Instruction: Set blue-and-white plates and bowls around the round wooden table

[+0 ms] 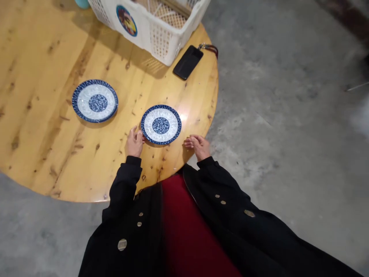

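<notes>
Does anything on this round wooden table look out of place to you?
One thing does: a black smartphone lies close to the table's rim, its dark strap trailing toward the edge. Beside the white plastic basket and the blue-and-white plate, it looks stray, and it sits near the drop.

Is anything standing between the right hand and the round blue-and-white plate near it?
Nothing visible does: only the yellow wooden tabletop lies between the right hand and the round blue-and-white ceramic plate.
</notes>
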The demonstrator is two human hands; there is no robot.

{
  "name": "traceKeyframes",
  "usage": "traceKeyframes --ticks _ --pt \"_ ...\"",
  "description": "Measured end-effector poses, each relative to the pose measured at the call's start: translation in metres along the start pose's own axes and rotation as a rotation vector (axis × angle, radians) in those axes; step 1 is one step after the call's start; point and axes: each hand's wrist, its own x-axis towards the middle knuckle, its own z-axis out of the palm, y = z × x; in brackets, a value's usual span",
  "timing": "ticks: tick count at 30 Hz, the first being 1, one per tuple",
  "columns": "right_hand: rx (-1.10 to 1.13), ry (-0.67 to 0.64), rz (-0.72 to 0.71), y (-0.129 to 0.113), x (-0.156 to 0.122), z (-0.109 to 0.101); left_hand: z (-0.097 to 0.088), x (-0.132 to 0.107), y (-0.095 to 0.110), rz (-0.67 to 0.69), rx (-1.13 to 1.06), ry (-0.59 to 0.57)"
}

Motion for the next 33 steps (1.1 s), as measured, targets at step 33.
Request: traceKeyframes --ticks 33 --pt "0.077 -0.208 0.120 0.016 -0.061 -0.058 -0.026 -0.187 -0.014 -0.279 -0.177 0.297"
